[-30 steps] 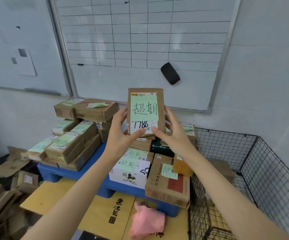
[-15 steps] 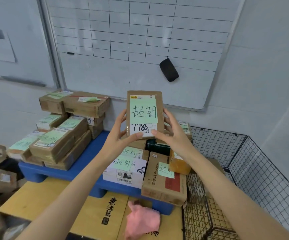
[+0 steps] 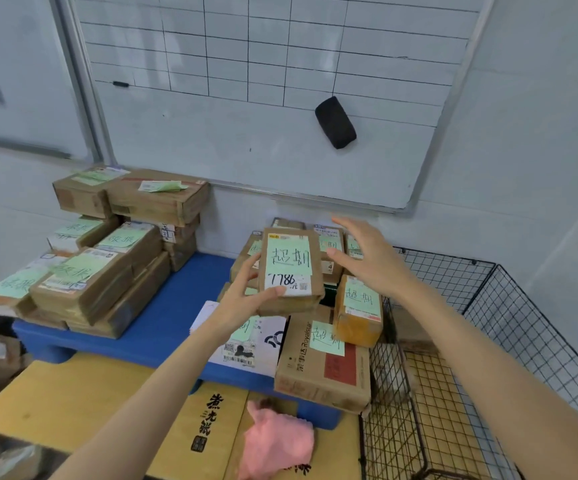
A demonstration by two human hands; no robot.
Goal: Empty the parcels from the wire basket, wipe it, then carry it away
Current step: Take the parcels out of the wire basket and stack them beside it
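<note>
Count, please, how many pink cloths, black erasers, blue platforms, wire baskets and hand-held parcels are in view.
Pink cloth: 1
Black eraser: 1
Blue platform: 1
Wire basket: 1
Parcel held in the left hand: 1
Total: 5

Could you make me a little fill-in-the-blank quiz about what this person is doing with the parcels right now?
The parcel marked 1786 is held by the ____ hand only.
The right hand is ____, not touching it.
The pink cloth lies on the ____ cardboard.
The wire basket stands to the ____ of the blue pallet.

Missing words: left; open; yellow; right
</note>
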